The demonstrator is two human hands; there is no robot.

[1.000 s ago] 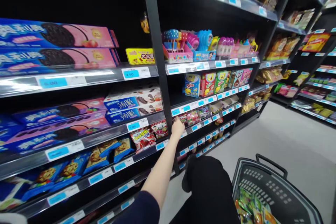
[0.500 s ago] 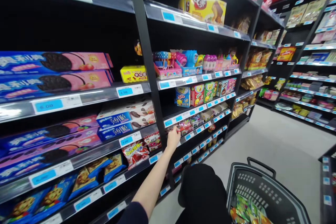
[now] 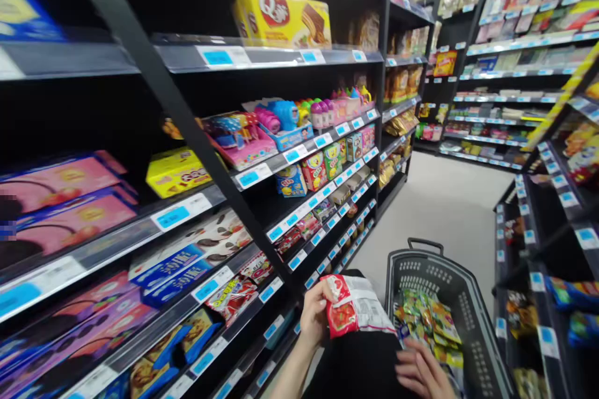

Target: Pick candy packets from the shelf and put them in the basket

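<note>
My left hand [image 3: 314, 315] grips the left end of a red and white snack bag [image 3: 358, 305], fingers closed round its edge. The bag is held above my dark-clothed leg [image 3: 355, 361]. Lower right of it is my right hand [image 3: 418, 369], fingers stretched out and apart, holding nothing that I can see. Just beyond the right hand stands a grey shopping basket [image 3: 480, 305] on the floor. Several green and yellow snack packets [image 3: 428, 315] lie inside it.
To the left runs a black shelf rack with yellow cake boxes [image 3: 285, 15], toy candies [image 3: 285, 121], small snack boxes [image 3: 314, 173] and blue biscuit boxes [image 3: 173, 274]. Another shelf rack [image 3: 545, 299] borders the right side. Grey floor [image 3: 449, 199] stretches ahead between them.
My left hand has come back from the lower shelf and now holds the snack bag over my leg. My right hand has entered the view. The camera has turned right.
</note>
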